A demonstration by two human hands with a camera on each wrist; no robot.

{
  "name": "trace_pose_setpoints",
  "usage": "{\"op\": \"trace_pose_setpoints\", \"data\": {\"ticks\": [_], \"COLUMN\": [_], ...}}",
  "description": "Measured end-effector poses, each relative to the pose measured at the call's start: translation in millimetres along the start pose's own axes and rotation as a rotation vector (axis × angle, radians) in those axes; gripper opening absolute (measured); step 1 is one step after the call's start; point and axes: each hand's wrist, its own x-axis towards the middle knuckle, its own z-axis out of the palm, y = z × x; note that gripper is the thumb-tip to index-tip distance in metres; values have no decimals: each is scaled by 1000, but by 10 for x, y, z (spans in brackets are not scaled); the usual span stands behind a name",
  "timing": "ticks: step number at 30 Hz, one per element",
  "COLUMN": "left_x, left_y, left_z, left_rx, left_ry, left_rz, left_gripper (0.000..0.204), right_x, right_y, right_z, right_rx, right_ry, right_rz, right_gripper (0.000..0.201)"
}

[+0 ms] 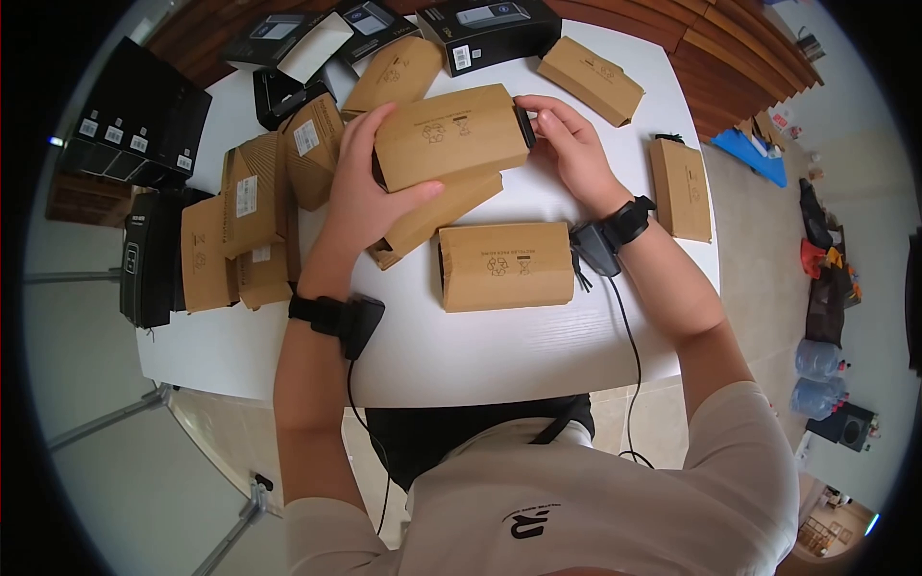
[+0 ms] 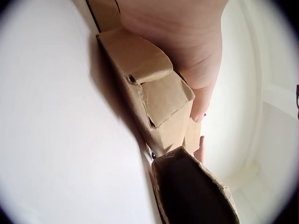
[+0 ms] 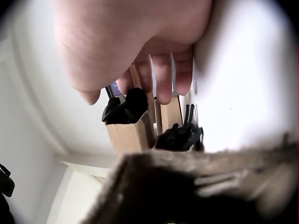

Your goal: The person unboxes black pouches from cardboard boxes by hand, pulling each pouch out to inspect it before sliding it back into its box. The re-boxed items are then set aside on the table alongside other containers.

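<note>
My left hand [image 1: 370,182] grips a brown cardboard box [image 1: 447,139] by its left end, thumb along the near side and fingers round the far side. A dark item [image 1: 524,127] sticks out of the box's right end; in the right wrist view it shows as a black bundle [image 3: 128,107] in the box's mouth. My right hand [image 1: 576,154] is at that end, fingertips right at the dark item and fingers loosely extended. Beneath the held box lies another cardboard box [image 1: 447,216]. Nearer my body a further cardboard box [image 1: 506,267] lies on the white table [image 1: 423,355].
Cardboard boxes [image 1: 254,197] are piled at the left, beside black boxes [image 1: 144,115]. Printed black boxes [image 1: 490,34] stand along the back. Single cardboard boxes lie at the back right [image 1: 593,80] and right edge [image 1: 682,187]. Cables [image 1: 629,355] hang from both wrist cameras.
</note>
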Motion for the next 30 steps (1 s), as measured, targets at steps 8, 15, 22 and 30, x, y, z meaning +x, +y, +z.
{"op": "trace_pose_setpoints", "data": {"ticks": [8, 15, 22, 30], "left_x": [-5, -7, -12, -10], "left_y": [28, -42, -40, -10], "left_z": [-8, 12, 12, 12], "left_rx": [-26, -71, -50, -2], "left_ry": [-34, -52, -23, -43], "left_rz": [-33, -58, -35, 20], "left_gripper": [92, 89, 89, 90], "right_x": [1, 38, 46, -48], "right_y": [9, 27, 66, -37], "right_z": [-26, -75, -65, 48], "right_rx": [29, 197, 56, -15], "right_ry": [-61, -26, 44, -81], "right_rz": [-79, 17, -3, -67], "right_gripper": [26, 29, 20, 20]}}
